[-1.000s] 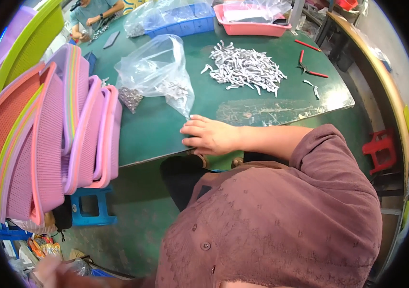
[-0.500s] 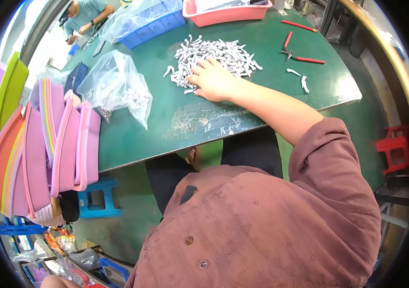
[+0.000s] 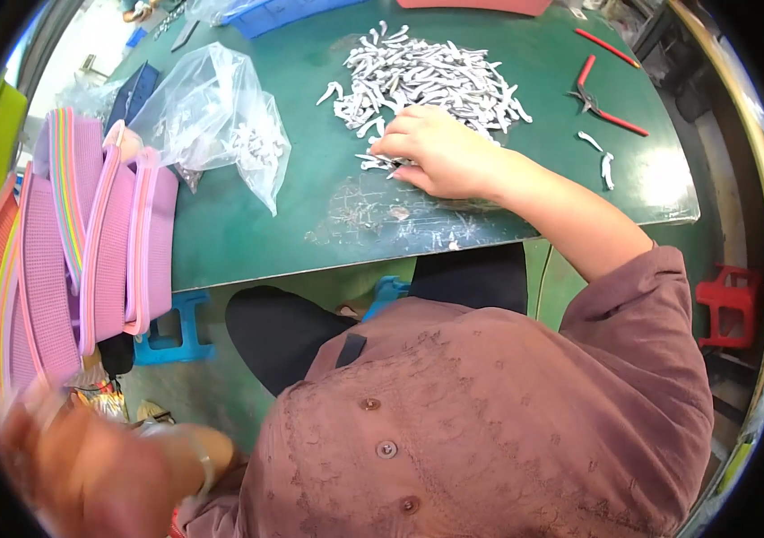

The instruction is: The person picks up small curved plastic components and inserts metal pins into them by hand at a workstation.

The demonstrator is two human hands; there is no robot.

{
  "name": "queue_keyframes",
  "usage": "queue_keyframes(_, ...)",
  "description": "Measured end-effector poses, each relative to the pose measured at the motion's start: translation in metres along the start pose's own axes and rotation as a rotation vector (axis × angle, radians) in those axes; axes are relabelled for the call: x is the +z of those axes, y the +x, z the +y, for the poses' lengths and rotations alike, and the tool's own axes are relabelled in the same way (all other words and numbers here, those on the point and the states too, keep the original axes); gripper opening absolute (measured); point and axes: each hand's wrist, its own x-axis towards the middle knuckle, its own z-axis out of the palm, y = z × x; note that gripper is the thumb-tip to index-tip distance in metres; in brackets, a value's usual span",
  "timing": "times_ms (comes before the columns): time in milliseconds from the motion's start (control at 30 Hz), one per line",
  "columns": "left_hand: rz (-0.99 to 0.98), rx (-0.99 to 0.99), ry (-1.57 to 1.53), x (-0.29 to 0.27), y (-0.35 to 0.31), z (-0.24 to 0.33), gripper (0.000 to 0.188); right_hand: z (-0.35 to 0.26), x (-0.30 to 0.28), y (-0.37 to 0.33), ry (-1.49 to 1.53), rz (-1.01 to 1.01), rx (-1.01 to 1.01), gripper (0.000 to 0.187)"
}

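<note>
A heap of small curved grey-white pieces (image 3: 427, 76), perhaps castings, lies on the green table. At its near edge is my right hand (image 3: 440, 157), palm down. Its fingers and thumb curl round a few small curved pieces (image 3: 377, 162) on the tabletop. My left hand (image 3: 99, 453) is low at the far left, beside the stacked baskets, and smeared by motion; its fingers cannot be made out. Two loose curved pieces (image 3: 608, 170) lie to the right of the heap, below red-handled pliers (image 3: 586, 97).
Pink and purple baskets (image 3: 108, 233) crowd the table's left edge. Beside them lies a clear plastic bag (image 3: 212, 112) with small pieces inside. A blue bin (image 3: 288, 13) and a pink basket (image 3: 481, 5) stand at the back. Blue (image 3: 176, 332) and red (image 3: 728, 305) stools are on the floor.
My right hand has drawn back from the heap toward the table's near edge, with a few pieces at its fingers. My left hand has come into view at the lower left.
</note>
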Motion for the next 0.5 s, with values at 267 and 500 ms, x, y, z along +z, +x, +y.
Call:
queue_keyframes(267,-0.672,-0.935,-0.084,0.046,-0.124,-0.096,0.017,-0.022,0.007,0.016,-0.159,-0.191,0.169,0.029)
queue_keyframes(500,-0.693,-1.010,-0.217,0.061,-0.148,-0.112,0.016,-0.026,0.011,0.023,-0.181,-0.076,0.048,0.019)
